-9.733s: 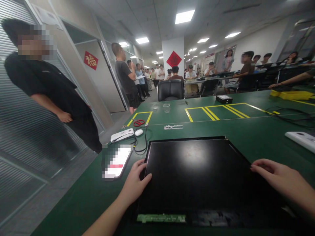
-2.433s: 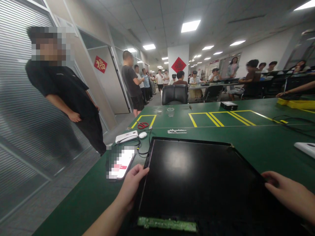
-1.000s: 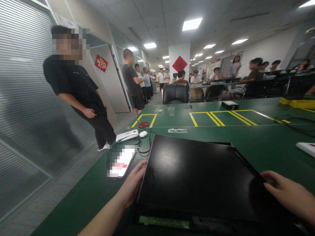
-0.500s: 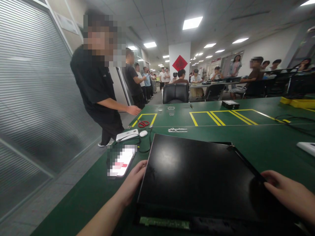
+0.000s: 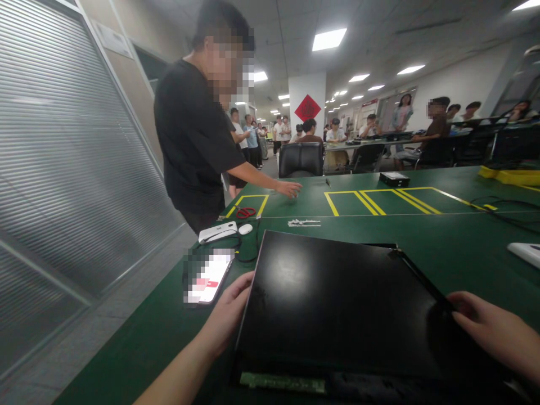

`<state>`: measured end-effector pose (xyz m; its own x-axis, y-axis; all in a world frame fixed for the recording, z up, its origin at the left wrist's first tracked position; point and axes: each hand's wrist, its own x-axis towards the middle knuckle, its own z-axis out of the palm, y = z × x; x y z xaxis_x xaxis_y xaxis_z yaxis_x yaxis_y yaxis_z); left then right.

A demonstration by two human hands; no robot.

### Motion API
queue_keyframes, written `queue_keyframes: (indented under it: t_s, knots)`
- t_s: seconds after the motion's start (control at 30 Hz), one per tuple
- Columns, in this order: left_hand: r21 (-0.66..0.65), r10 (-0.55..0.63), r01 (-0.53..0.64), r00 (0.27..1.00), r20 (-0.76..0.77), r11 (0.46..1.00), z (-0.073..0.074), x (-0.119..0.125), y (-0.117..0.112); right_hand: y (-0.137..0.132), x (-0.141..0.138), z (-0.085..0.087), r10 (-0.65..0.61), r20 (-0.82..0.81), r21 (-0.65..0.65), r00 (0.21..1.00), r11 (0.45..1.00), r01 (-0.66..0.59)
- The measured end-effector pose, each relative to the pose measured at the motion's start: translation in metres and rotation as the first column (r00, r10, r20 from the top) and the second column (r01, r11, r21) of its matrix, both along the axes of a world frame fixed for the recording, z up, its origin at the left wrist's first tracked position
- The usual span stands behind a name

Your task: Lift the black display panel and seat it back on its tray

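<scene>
A large black screen panel [image 5: 337, 304] is tilted up off its frame on the green table [image 5: 442, 236], far edge raised. My left hand [image 5: 225, 318] grips the panel's left edge, fingers curled under it. My right hand [image 5: 491, 332] holds the right edge, fingers closed over it. A green circuit strip [image 5: 282, 383] shows along the near edge below the panel.
A phone [image 5: 206, 277] lies left of the panel, with a white box [image 5: 218, 231], a mouse [image 5: 245, 229], cables and red scissors [image 5: 244, 212] beyond. A person in black [image 5: 194, 140] leans over the table, hand at a small cup. Yellow tape marks, a black box [image 5: 394, 179] and seated people lie farther back.
The panel was lifted at its far edge about a second ago and stays raised. The person in black has walked from the left wall to the table and reached onto it.
</scene>
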<state>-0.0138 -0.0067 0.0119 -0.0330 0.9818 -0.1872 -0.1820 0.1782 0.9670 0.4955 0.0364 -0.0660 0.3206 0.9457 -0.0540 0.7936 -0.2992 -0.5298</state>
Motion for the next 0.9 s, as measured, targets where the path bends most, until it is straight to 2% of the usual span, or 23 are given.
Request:
queue_keyframes:
  t_s: [0.17, 0.3, 0.4, 0.5, 0.73, 0.9]
  knots:
    - [-0.054, 0.009, -0.003, 0.993, 0.121, 0.999, 0.007, 0.005, -0.002, -0.001, -0.002, 0.002, -0.012, -0.008, -0.016, 1.0, 1.0, 0.012]
    - [0.037, -0.016, 0.008, 0.977, 0.211, 0.999, 0.009, 0.005, -0.003, -0.002, -0.001, 0.002, -0.002, -0.015, 0.02, 1.0, 1.0, 0.002]
    - [0.105, -0.063, 0.043, 0.977, 0.202, 0.994, 0.009, 0.004, -0.006, -0.002, -0.001, 0.002, 0.001, -0.021, 0.038, 1.0, 0.999, 0.0]
    - [0.098, -0.111, 0.092, 0.973, 0.202, 0.991, 0.008, 0.004, -0.009, -0.001, 0.0, 0.002, 0.008, -0.019, 0.037, 1.0, 0.999, -0.007]
    - [0.129, -0.145, 0.118, 0.963, 0.226, 0.985, -0.001, 0.002, -0.007, -0.002, -0.002, 0.002, 0.007, -0.007, 0.051, 1.0, 0.999, -0.007]
    - [0.157, -0.162, 0.127, 0.959, 0.234, 0.979, -0.003, 0.002, -0.006, -0.004, -0.009, 0.01, -0.034, -0.091, 0.033, 0.995, 0.999, 0.037]
